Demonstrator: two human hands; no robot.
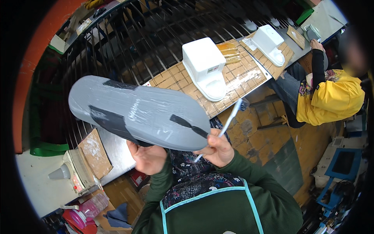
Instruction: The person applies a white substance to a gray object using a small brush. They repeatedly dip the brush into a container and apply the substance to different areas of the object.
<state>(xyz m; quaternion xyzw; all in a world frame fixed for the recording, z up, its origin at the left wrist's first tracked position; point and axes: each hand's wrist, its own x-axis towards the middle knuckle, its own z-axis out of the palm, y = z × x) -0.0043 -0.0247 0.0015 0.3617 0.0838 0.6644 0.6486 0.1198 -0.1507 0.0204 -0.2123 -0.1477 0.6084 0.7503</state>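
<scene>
A large grey shoe sole (156,105) with black patches is held up in front of me, its flat face showing and wet-looking streaks across it. My left hand (150,159) is closed on its near edge, with the fingers partly hidden behind it. My right hand (219,148) grips a white-handled brush (232,117) with dark bristles pointing up and away, clear of the sole. Some fingers of that hand also touch the sole's right end. Beyond the sole, a white plastic pot with a small open cup at its front (205,64) stands on a cardboard-covered bench.
Dark metal bars (144,43) of a rack or conveyor run behind the bench. A second white pot (269,43) stands farther right, near a seated co-worker in a yellow vest (335,95). At lower left are a grey cone (60,172), a cardboard piece (95,152) and a pink bottle (93,206).
</scene>
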